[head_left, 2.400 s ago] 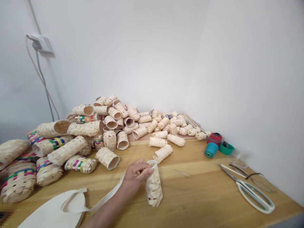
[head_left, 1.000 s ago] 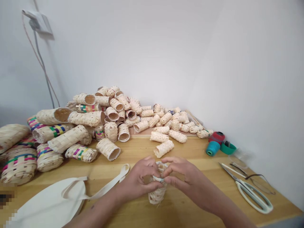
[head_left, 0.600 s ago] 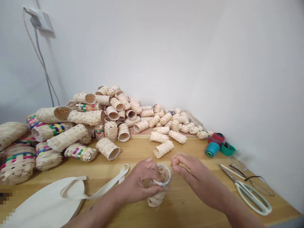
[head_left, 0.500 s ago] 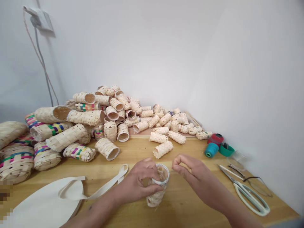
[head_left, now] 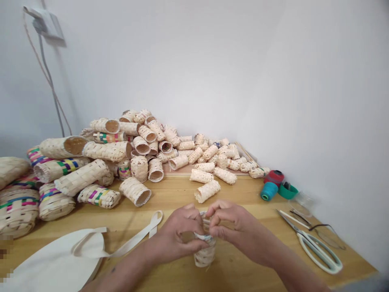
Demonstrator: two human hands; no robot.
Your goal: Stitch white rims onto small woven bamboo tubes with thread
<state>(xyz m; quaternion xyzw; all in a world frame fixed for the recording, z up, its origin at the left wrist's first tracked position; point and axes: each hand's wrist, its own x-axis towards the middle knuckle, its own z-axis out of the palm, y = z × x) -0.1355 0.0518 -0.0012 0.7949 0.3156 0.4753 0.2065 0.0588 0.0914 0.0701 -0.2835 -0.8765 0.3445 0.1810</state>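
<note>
A small woven basket (head_left: 204,257) stands upright near the front of the table, with a white and bluish wrapped rim. My left hand (head_left: 179,233) grips its left side, thumb outside at the front and fingers round the rim. At the right of the opening, the curled fingers of my right hand (head_left: 232,227) meet the rim, closed together; whatever they pinch is too small to make out. Both hands partly hide the basket's mouth.
Woven baskets (head_left: 106,150) lie heaped at the back and left. A white oval board (head_left: 57,263) and a pale strap (head_left: 133,241) are at the left. Scissors (head_left: 319,251), glasses (head_left: 328,237), blue thread (head_left: 269,191), red thread (head_left: 274,177) and a green ring (head_left: 288,192) lie right.
My right hand has moved left from beside the basket to its rim. My left hand still holds the basket, and the view has shifted slightly.
</note>
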